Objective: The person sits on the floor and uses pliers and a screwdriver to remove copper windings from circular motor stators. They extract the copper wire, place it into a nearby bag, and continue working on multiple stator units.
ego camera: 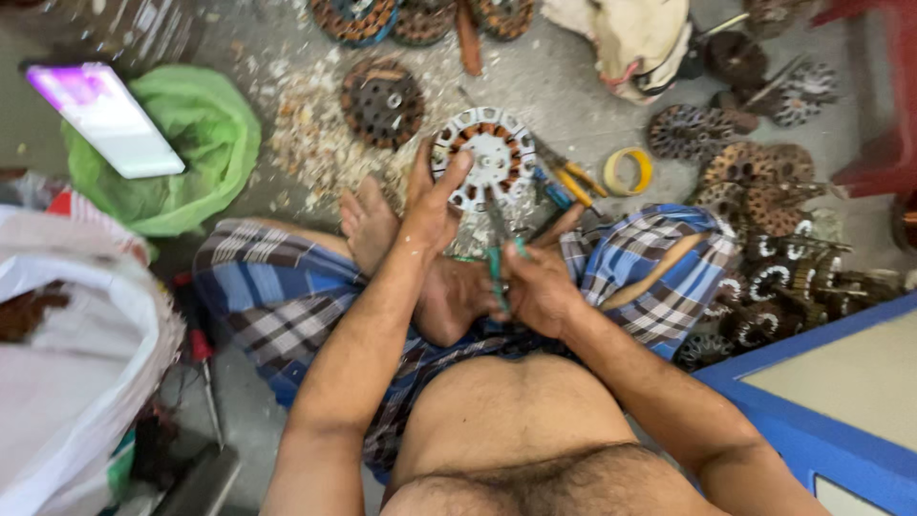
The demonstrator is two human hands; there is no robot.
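The left hand [432, 205] is gripping the rim of a round white fan stator [483, 158] with copper windings, propping it on the floor just ahead of the crossed feet. Just beside it, the right hand [540, 287] is closing around green-handled pliers [499, 250], their tip touching the stator's lower edge.

You sit on the concrete floor [564, 76] of an informal motor repair workshop. Wound fan stators [382, 100] lie scattered around you, with more stacked in a pile [783, 277] at your side. Scraps of stripped insulation [306, 124] litter the ground, and yellow-handled pliers [578, 182] and a tape roll [627, 170] lie within reach.
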